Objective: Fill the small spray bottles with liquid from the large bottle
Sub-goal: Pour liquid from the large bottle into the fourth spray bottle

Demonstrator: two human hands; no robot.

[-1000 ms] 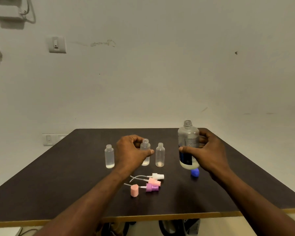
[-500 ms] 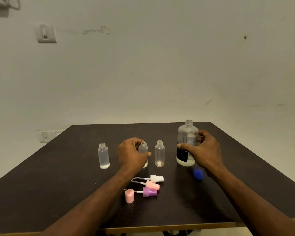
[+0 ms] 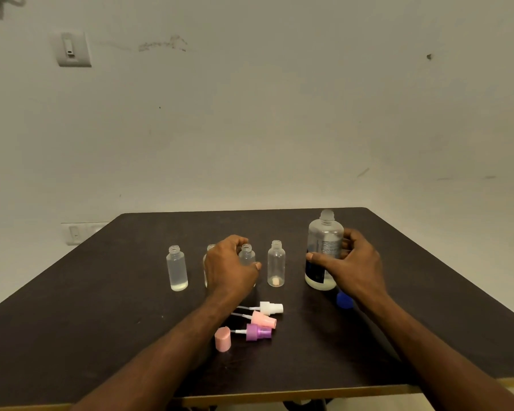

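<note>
Several small clear spray bottles stand uncapped in a row on the dark table (image 3: 72, 307). My left hand (image 3: 229, 268) grips one of them (image 3: 246, 256), its neck showing above my fingers; another small bottle (image 3: 210, 248) is mostly hidden behind this hand. The leftmost bottle (image 3: 177, 268) holds some liquid, and the right one (image 3: 276, 264) looks nearly empty. My right hand (image 3: 353, 268) grips the large clear bottle (image 3: 324, 247), which stands upright and uncapped with a little liquid at its bottom.
White (image 3: 270, 307), pink (image 3: 263, 318) and purple (image 3: 258, 332) spray heads lie in front of the bottles beside a pink cap (image 3: 223, 339). A blue cap (image 3: 344, 300) lies partly under my right wrist. The table's front edge is close to me.
The view has shifted slightly. Both hands keep their grips, and the bottles stay standing in place on the table.
</note>
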